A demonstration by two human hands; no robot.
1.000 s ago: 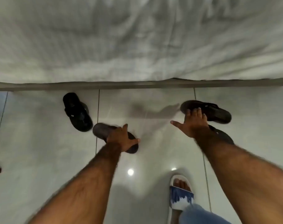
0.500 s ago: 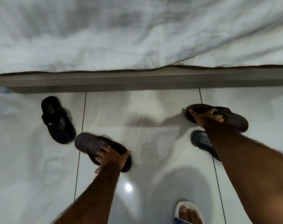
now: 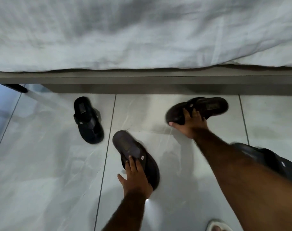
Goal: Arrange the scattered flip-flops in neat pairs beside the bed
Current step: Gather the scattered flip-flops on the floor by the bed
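Nearest, a white slide [image 3: 217, 226] is seen at the bottom edge on pale tile floor [image 3: 47, 180], which lies bare at the left. Four dark flip-flops are counted. One brown flip-flop [image 3: 135, 155] is gripped by the left hand [image 3: 135, 179]; a black one [image 3: 267, 162] is half hidden behind the right forearm. A second brown flip-flop [image 3: 200, 109] is clasped by the right hand [image 3: 190, 124]. Another black flip-flop [image 3: 87, 120] lies alone near the bed frame [image 3: 142, 84].

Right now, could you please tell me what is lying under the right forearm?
A dark flip-flop lies on the tiled floor beneath the right forearm. Only its right part shows; the arm covers the rest, so its full shape cannot be seen.
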